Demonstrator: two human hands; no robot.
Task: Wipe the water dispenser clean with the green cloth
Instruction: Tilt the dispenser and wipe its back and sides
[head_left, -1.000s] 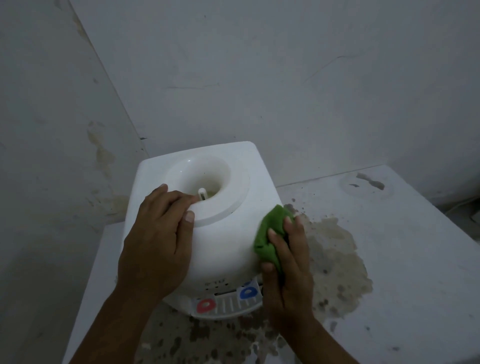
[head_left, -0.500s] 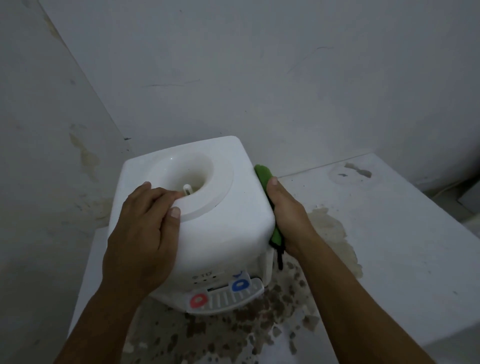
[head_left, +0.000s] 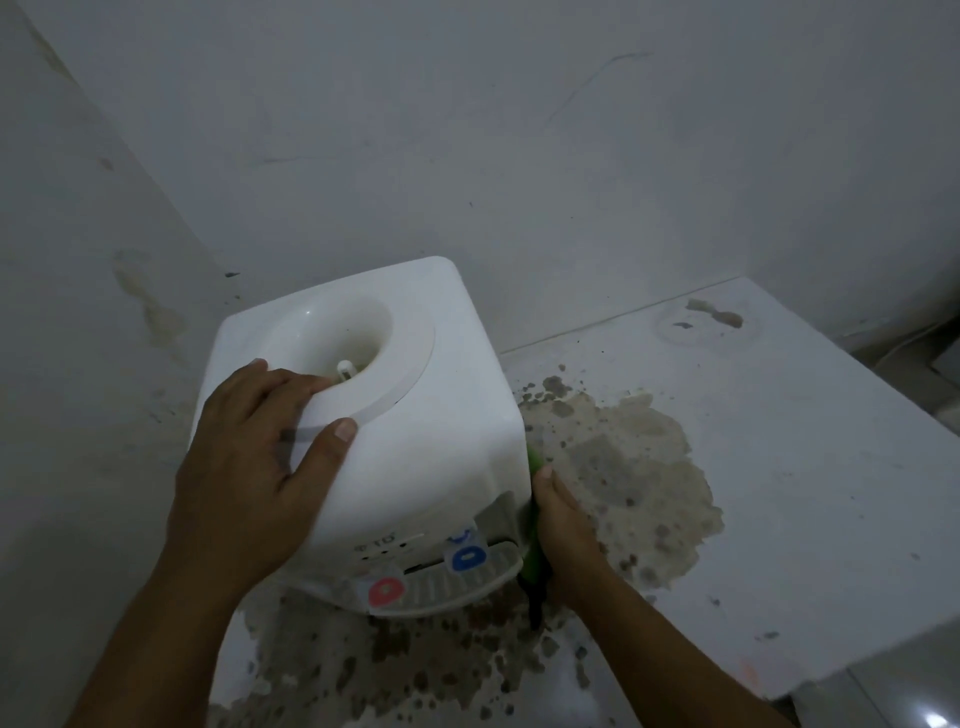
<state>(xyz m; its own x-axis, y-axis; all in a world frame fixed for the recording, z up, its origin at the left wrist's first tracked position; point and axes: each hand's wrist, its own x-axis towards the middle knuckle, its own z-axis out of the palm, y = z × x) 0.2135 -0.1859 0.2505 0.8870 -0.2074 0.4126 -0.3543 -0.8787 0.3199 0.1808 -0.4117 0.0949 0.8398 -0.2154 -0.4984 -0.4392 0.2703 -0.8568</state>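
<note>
Walls (head_left: 571, 156) hem water dispenser (head_left: 441, 415); stained table (head_left: 779, 467) right lies open

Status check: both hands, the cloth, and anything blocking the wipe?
Left hand flat on dispenser top, bracing. Right hand presses green cloth against its right side, low by the drip tray. Nothing blocking; stained counter alongside.

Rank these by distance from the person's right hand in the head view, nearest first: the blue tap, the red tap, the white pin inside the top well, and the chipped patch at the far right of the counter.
From the right hand:
1. Blue tap, just left of it on the front.
2. Red tap, further left, lower front.
3. White pin, up in the top well.
4. Chipped patch, far back right on the counter.
</note>
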